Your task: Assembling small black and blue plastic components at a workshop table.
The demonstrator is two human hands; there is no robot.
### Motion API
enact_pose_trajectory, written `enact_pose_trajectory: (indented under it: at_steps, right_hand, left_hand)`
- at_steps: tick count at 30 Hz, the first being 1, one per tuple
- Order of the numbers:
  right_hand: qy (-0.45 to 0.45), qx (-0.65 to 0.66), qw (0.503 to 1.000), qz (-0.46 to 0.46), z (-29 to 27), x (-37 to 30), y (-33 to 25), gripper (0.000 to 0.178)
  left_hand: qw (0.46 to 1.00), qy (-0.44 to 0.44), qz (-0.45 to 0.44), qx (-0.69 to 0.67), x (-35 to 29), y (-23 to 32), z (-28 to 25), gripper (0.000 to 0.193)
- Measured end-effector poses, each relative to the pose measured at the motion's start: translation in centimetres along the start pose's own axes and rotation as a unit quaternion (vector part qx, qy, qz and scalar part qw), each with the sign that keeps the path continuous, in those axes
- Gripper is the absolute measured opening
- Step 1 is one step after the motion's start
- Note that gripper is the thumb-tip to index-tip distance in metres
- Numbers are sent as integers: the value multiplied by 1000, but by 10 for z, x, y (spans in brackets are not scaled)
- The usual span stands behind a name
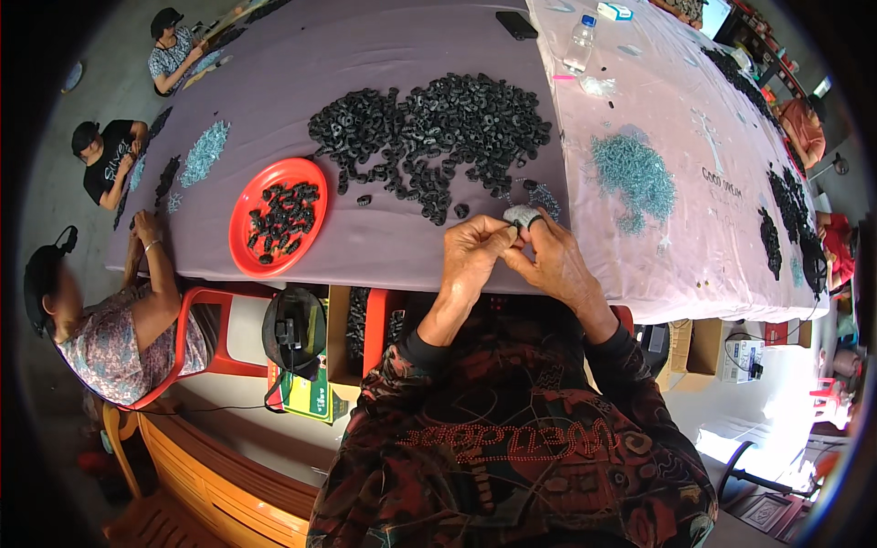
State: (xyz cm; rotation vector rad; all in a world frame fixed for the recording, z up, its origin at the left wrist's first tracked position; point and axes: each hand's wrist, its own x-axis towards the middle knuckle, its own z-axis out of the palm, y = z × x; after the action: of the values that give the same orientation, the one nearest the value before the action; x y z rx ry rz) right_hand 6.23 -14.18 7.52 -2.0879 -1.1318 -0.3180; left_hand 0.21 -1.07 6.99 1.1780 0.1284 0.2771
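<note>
My left hand (474,252) and my right hand (554,259) meet over the table's near edge, with fingertips pinched together. Something small and dark shows between them, too small to name. A whitish, rounded thing (522,216) sits at the right fingers; I cannot tell whether it is a finger covering or a held item. Just beyond my hands lies a big heap of small black parts (475,128), with a few strays near my left hand. A red oval tray (239,219) with more black parts stands to the left. Small shiny bluish pieces (545,197) lie beside my right fingers.
A pile of bluish pieces (632,178) lies on the pink cloth (731,265) at right; another pile (206,153) is at left. A bottle (580,44) and a phone (517,26) are at the back. A person (128,338) on a red chair (183,352) sits at left.
</note>
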Motion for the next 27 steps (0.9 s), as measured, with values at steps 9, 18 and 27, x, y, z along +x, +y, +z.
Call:
enact_pose_trajectory:
  at_steps: [9,18,27]
  right_hand:
    - [27,46,998,43,-5,-5,-2,51]
    - [25,79,995,61,6,-13,5,36]
    - [76,132,986,65,10,-12,-3,33]
  left_hand:
    - [998,-11,-24,-61,3,6,-7,11]
    - [992,26,-12,-125,8,20,-20,11]
    - [967,21,-67,-246,8,25,-23,11]
